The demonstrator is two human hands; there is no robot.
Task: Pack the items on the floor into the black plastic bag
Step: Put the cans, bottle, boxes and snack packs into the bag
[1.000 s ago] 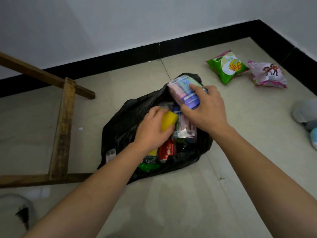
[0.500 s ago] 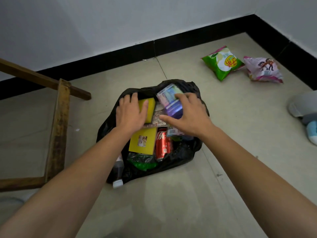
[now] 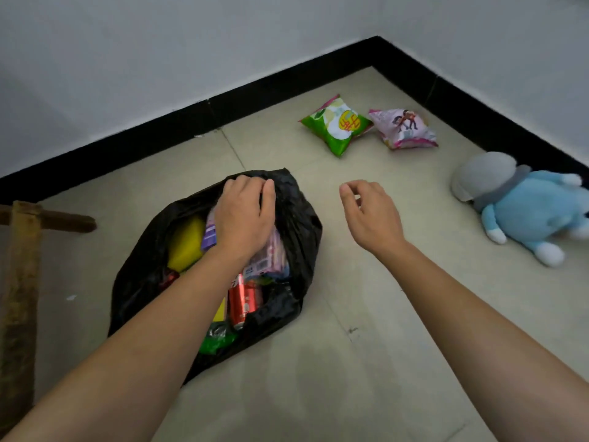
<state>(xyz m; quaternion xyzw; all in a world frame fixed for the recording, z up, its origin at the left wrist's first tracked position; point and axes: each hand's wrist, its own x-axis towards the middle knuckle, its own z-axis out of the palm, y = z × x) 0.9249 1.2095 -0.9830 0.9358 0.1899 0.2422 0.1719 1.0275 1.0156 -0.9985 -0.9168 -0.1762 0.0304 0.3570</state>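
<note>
Right hand (image 3: 369, 215) withdrawn from black plastic bag (image 3: 299, 218) (empty, fingers loose) | left hand (image 3: 243, 215) grips its rim

The black plastic bag (image 3: 296, 224) lies open, crammed; green pack (image 3: 334, 127) and pink pack (image 3: 403, 129) at two o'clock, blue plush (image 3: 535, 215) at three.

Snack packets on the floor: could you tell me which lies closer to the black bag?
The green packet: it lies left of the pink packet, toward the black bag; the pink one sits nearer the blue plush toy.
</note>
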